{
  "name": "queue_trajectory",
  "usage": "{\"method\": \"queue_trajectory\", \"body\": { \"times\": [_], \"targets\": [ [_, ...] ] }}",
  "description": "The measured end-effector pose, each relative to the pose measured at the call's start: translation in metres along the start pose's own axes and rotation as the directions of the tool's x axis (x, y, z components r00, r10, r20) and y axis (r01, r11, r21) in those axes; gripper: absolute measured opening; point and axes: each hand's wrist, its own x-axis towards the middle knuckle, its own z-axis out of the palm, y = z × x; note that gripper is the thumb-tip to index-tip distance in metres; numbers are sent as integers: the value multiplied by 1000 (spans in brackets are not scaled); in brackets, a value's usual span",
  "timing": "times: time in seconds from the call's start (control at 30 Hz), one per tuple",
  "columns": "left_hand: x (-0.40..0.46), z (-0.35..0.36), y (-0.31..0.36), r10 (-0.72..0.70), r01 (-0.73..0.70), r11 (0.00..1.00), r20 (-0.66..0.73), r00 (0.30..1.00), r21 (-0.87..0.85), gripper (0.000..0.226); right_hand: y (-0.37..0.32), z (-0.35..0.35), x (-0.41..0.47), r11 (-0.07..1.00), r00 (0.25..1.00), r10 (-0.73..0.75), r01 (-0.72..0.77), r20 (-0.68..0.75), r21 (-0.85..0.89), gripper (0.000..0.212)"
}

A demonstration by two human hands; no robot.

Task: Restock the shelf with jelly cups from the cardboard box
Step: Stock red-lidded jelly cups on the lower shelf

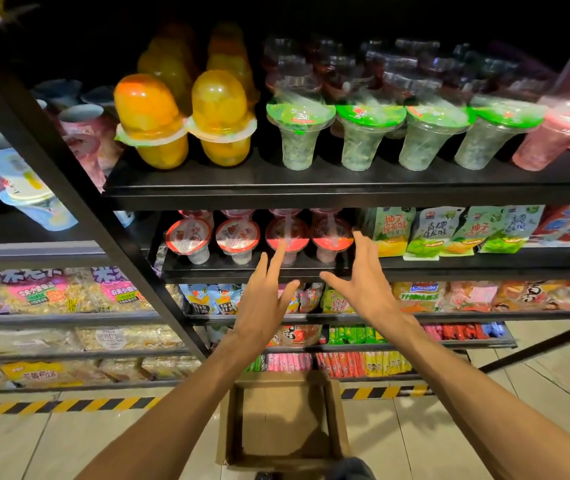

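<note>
Several red-lidded jelly cups (238,239) stand in a row on the second black shelf (207,266), with more behind them. My left hand (265,299) is raised just in front of that shelf with straight spread fingers, its fingertips near the third cup (287,237). My right hand (363,282) is open too, its fingers reaching beside the fourth cup (332,237). Neither hand holds anything. The cardboard box (334,410) lies open on the floor below my arms, and I see nothing inside it.
The top shelf (311,188) carries orange fruit cups (152,123), green-lidded cups (366,133) and a pink cup (550,136). Green snack pouches (432,230) stand right of the jelly cups. Lower shelves hold packaged snacks. A black upright (69,188) slants on the left. The tiled floor has a yellow-black stripe (62,405).
</note>
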Motion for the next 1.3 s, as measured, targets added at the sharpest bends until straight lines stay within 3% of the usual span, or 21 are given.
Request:
{"method": "queue_trajectory", "body": {
  "times": [0.13,0.27,0.4,0.53,0.63,0.9,1.1,1.3],
  "targets": [
    [-18,-8,-6,-16,16,998,-4,1000,63,72,-3,0,-12,980,996,-88,87,0,-178,106],
    [-37,-19,-7,23,-4,980,-94,995,199,67,-6,0,-18,917,961,-277,266,5,-298,98],
    [-50,-36,-12,57,-3,953,-168,984,303,63,-18,3,-14,870,927,-368,370,70,-324,96],
    [-52,-57,-17,-23,117,923,-250,968,366,62,-37,13,-9,827,884,-454,465,112,-315,92],
    [-53,-70,-28,31,86,928,-306,951,362,63,-50,22,-12,819,867,-484,495,115,-289,90],
    [-12,-102,-50,-48,116,965,-272,961,237,60,-98,43,-1,823,893,-439,445,102,-354,88],
    [20,-120,-75,-29,101,929,-203,979,355,37,-137,63,15,808,927,-357,367,114,-461,69],
    [37,-115,-97,-72,127,927,-166,984,353,34,-160,74,25,778,949,-266,314,168,-544,56]
  ]
}}
